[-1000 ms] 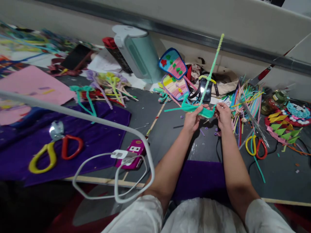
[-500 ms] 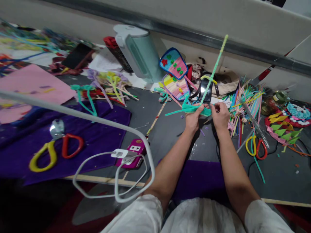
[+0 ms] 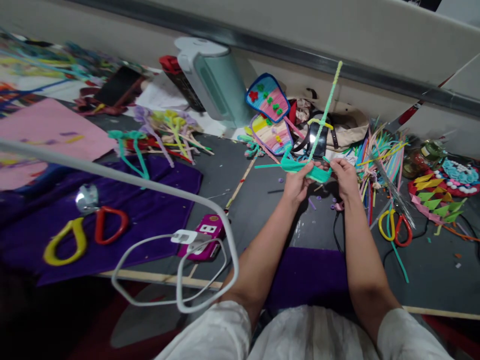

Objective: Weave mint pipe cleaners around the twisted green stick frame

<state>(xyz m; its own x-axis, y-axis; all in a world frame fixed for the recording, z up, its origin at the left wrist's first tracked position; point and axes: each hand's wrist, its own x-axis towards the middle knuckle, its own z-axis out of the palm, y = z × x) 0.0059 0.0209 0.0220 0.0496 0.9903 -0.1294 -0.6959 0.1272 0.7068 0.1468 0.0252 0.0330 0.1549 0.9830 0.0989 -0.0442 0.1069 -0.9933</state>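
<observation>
My left hand (image 3: 299,181) is closed on a turquoise pipe-cleaner piece (image 3: 318,173), a flat band of stems laid side by side. One loose stem sticks out of it to the left. A tall green-to-yellow pipe-cleaner stalk (image 3: 325,114) rises from the piece, with a yellow crosspiece part-way up. At the piece's right end, my right hand (image 3: 344,176) pinches a thin turquoise pipe-cleaner end (image 3: 327,160). Behind the hands lie two finished fan-shaped pipe-cleaner pieces (image 3: 268,97) and a phone (image 3: 317,140) leaning on a beige bag (image 3: 350,125).
Scissors (image 3: 395,227) and a heap of pipe cleaners (image 3: 378,155) lie right of my arms. To the left are larger scissors (image 3: 65,242) on purple cloth (image 3: 157,220), a pink power socket (image 3: 210,230) with a looping white cable (image 3: 234,250), and a water jug (image 3: 221,85).
The turquoise piece has tilted, and its stalk's tip has moved left and slightly down. My right hand has shifted a little right, and a turquoise stem end now shows at its fingertips.
</observation>
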